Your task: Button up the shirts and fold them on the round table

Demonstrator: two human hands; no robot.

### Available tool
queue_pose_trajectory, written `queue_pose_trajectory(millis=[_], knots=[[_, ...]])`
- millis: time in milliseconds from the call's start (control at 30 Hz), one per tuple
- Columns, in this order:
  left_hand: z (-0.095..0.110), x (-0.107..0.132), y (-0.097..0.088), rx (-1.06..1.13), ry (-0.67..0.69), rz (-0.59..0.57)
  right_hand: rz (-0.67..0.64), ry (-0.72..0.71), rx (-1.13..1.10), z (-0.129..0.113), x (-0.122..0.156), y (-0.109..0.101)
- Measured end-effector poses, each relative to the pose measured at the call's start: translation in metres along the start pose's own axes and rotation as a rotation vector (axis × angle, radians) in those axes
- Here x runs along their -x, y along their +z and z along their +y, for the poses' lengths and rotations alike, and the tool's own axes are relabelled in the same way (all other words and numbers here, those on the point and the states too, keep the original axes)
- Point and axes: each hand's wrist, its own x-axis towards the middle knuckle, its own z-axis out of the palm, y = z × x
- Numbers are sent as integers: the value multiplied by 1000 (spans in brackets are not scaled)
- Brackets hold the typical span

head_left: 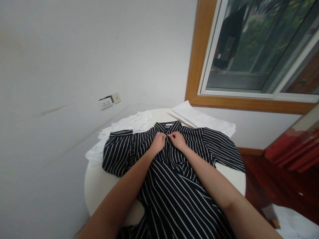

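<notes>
A black shirt with white stripes (171, 182) lies spread on a round white table (99, 189), its collar at the far end and its sleeves out to both sides. Just below the collar, my left hand (159, 141) pinches the front edge of the shirt. Close beside it on the right, my right hand (177, 139) is also closed on the shirt front, with a small gap between the two hands. Whether a button sits between the fingertips is too small to make out. The lower part of the shirt runs toward me between my forearms.
Crumpled white cloth (134, 122) lies at the table's back left, and folded white cloth (203, 118) at the back right. Behind the table is a white wall with a socket (105, 103). A wood-framed window (192, 66) and a red curtain (294, 149) are to the right.
</notes>
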Motion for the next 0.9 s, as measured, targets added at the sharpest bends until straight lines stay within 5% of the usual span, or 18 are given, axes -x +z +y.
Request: queue_pose_trajectory(millis=[300, 467, 633, 900], knots=[[18, 18, -13, -340, -113, 13, 124, -88, 385, 0, 18, -31], [21, 19, -10, -357, -171, -167, -140, 73, 423, 17, 16, -24], [11, 9, -7, -322, -286, -333, -321, 52, 378, 37, 3, -20], [-32, -10, -8, -264, -42, -332, -302, -50, 398, 50, -14, -26]])
